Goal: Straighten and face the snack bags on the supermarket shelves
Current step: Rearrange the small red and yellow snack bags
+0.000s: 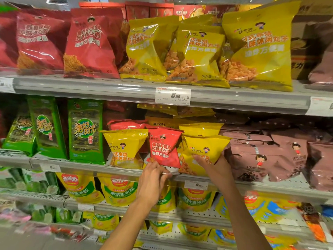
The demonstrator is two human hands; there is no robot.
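Note:
On the middle shelf a red snack bag (164, 147) stands between two yellow bags, one on its left (126, 148) and one on its right (202, 152). My left hand (154, 179) pinches the red bag's lower left corner at the shelf's front edge. My right hand (217, 168) grips the right yellow bag by its lower right side, thumb across the front. More red and yellow bags are stacked behind these, partly hidden.
Brown bags (261, 159) lie heaped to the right, green seaweed packs (84, 130) stand to the left. The upper shelf holds red bags (91, 44) and leaning yellow bags (198, 53) above a price tag (173, 96). Corn snack bags (119, 190) fill the shelf below.

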